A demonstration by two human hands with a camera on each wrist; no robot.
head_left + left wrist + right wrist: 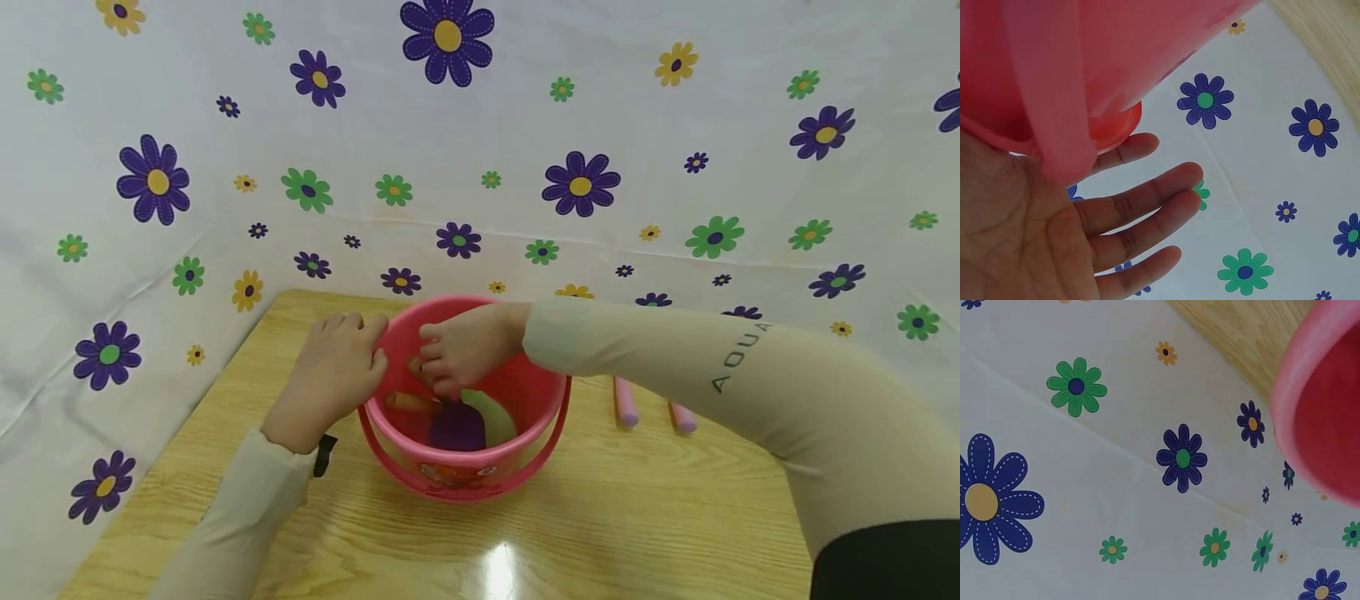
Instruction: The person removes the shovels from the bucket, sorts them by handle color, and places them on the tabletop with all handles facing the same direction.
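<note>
A pink bucket (pixel 517 446) stands on the table. My left hand (pixel 330 371) rests on its left rim; in the left wrist view, the fingers (pixel 1147 194) extend loosely outside the wall, beside the pink bucket handle (pixel 1054 94). The left thumb is hidden there. My right hand (pixel 472 346) reaches into the bucket with curled fingers, gripping what looks like a purple toy shovel (pixel 457 427). Its brown handle end shows past the fingers. A pale green piece (pixel 491 417) and another brown handle (pixel 411 403) lie inside. The right wrist view shows the bucket rim (pixel 1291 406) but no hand.
Two pink sticks (pixel 626 404) lie on the wooden table (pixel 630 508) right of the bucket, partly behind my right forearm. A white cloth with printed flowers (pixel 487 108) hangs behind and along the left side of the table.
</note>
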